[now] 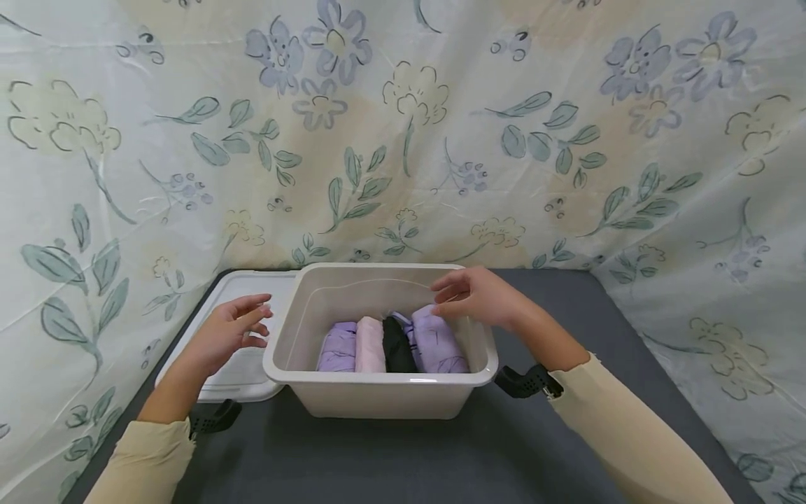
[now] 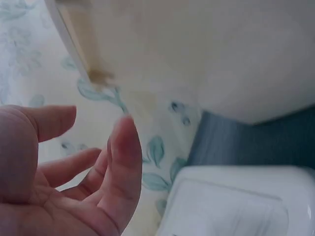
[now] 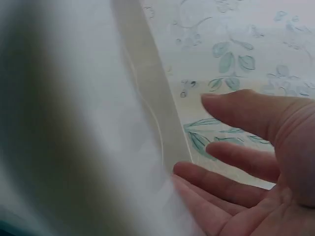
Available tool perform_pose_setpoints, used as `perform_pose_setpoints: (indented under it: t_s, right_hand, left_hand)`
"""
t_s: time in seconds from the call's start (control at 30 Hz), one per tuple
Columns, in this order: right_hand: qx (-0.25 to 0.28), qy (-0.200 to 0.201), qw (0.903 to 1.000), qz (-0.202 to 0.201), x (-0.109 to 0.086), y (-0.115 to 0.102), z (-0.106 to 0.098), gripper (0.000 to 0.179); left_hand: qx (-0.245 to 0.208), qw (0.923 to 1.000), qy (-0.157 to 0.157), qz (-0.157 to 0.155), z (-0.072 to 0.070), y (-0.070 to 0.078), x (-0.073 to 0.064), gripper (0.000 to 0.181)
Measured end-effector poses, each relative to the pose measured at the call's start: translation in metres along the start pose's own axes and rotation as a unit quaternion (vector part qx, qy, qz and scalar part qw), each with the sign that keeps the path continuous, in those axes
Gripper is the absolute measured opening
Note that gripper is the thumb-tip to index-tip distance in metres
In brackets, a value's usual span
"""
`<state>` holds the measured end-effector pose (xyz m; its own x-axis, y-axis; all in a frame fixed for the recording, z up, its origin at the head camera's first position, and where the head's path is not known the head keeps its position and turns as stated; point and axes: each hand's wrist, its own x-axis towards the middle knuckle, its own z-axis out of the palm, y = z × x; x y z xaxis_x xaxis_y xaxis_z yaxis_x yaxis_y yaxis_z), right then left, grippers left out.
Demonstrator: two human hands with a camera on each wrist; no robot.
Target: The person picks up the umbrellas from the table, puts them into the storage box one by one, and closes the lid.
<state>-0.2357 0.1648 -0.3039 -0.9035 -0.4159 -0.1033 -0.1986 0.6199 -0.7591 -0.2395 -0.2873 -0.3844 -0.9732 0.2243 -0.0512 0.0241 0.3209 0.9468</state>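
Observation:
A cream plastic storage bin (image 1: 378, 397) stands on the dark table, with several rolled cloths side by side inside it. From left to right lie a purple roll (image 1: 338, 348), a pink roll (image 1: 370, 345), a black roll (image 1: 398, 348) and a larger light-purple roll (image 1: 441, 344). My right hand (image 1: 481, 297) reaches over the bin's right rim, loosely bent fingers just above the larger purple roll; whether they touch it is unclear. Outside the bin's left side, my left hand (image 1: 223, 332) hovers over the white lid (image 1: 236, 381), fingers relaxed and holding nothing.
The lid lies flat on the grey table (image 1: 403, 458), partly behind the bin's left side. A floral curtain (image 1: 403, 140) hangs behind the table and along both sides. Each wrist wears a black strap device, such as the right wrist camera (image 1: 525, 381).

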Motion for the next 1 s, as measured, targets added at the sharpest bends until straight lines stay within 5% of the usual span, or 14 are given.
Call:
perform_pose_setpoints:
  t_s: [0.1,0.27,0.57,0.8,1.0]
  right_hand:
    - [0.023,0.019,0.9994,-0.017,-0.004,0.005,0.001,0.049]
    - [0.069,0.063,0.9948,-0.039,-0.011,0.011,0.007,0.042]
    - [0.101,0.156,0.9803,-0.067,-0.03,0.021,0.014,0.035]
    - [0.096,0.218,0.9679,-0.08,-0.048,0.026,0.025,0.03]
    - [0.065,0.278,0.9507,-0.122,-0.061,0.032,0.038,0.02]
  left_hand:
    - [0.061,0.9976,0.031,-0.005,-0.003,-0.007,0.007,0.064]
    - [0.167,0.9832,0.073,-0.016,-0.009,-0.019,0.019,0.06]
    - [0.333,0.9349,0.122,0.005,-0.019,-0.042,0.034,0.047]
    - [0.364,0.9201,0.14,0.028,-0.02,-0.052,0.041,0.045]
    - [0.367,0.9193,0.137,0.032,-0.022,-0.056,0.044,0.049]
